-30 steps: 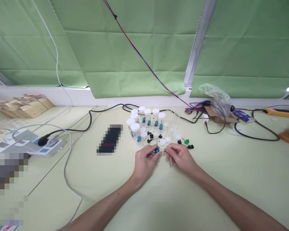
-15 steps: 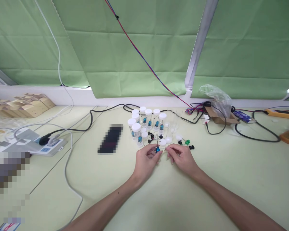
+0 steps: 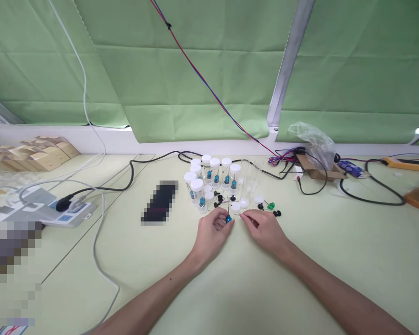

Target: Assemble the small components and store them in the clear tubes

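My left hand (image 3: 209, 235) pinches a small blue piece (image 3: 228, 218) with a thin metal pin standing up from it. Close by on the right, the thumb and forefinger of my right hand (image 3: 267, 232) are pressed on a thin pin (image 3: 237, 214) that points left toward the blue piece, apart from it. Beyond my fingers lie a white cap (image 3: 235, 207) and small black pieces (image 3: 220, 198). Several clear vials with white caps (image 3: 197, 185) stand behind, each with a blue piece inside. To their right is an uncapped clear vial (image 3: 244, 191).
Green pieces (image 3: 271, 205) and black pieces (image 3: 277, 213) lie right of the vials. A pixelated dark phone-like slab (image 3: 159, 202) is at left, with a power strip (image 3: 75, 215) farther left. At the back right are a cardboard box (image 3: 316, 172) with a plastic bag and black cables (image 3: 373, 201).
My right hand has drawn slightly away from the left, and the pin in its fingertips now shows plainly in the gap. The left hand holds the blue piece almost unmoved.
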`<control>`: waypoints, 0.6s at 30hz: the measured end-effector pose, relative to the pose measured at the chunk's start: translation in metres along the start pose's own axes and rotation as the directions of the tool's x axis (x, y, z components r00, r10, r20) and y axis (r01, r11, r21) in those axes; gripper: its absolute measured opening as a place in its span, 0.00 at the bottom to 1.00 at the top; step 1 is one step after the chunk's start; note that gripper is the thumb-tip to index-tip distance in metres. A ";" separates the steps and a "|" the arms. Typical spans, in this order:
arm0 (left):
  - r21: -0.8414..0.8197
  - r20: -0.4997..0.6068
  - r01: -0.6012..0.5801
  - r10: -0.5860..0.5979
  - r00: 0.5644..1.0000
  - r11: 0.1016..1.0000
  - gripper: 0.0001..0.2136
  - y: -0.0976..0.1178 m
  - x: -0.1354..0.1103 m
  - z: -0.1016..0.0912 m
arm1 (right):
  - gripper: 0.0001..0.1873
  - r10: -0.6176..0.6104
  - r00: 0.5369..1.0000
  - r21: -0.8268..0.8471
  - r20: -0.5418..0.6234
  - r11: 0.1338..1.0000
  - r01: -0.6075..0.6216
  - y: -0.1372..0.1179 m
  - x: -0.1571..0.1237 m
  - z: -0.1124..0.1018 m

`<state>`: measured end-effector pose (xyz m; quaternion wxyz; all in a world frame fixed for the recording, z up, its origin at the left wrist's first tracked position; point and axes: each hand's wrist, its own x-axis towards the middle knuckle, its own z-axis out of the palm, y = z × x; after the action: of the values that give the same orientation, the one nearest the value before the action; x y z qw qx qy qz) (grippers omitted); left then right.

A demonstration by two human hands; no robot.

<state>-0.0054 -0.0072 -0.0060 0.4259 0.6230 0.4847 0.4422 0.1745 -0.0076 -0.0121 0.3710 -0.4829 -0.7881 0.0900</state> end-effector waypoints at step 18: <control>0.191 -0.031 -0.005 0.011 0.999 0.982 0.08 0.004 0.002 -0.003 | 0.10 0.061 0.977 -0.385 0.202 0.923 0.022 0.003 0.001 -0.003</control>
<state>-0.0068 -0.0057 -0.0016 0.3547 0.6558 0.5291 0.4052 0.1784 -0.0054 -0.0107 0.1824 -0.5421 -0.8202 -0.0124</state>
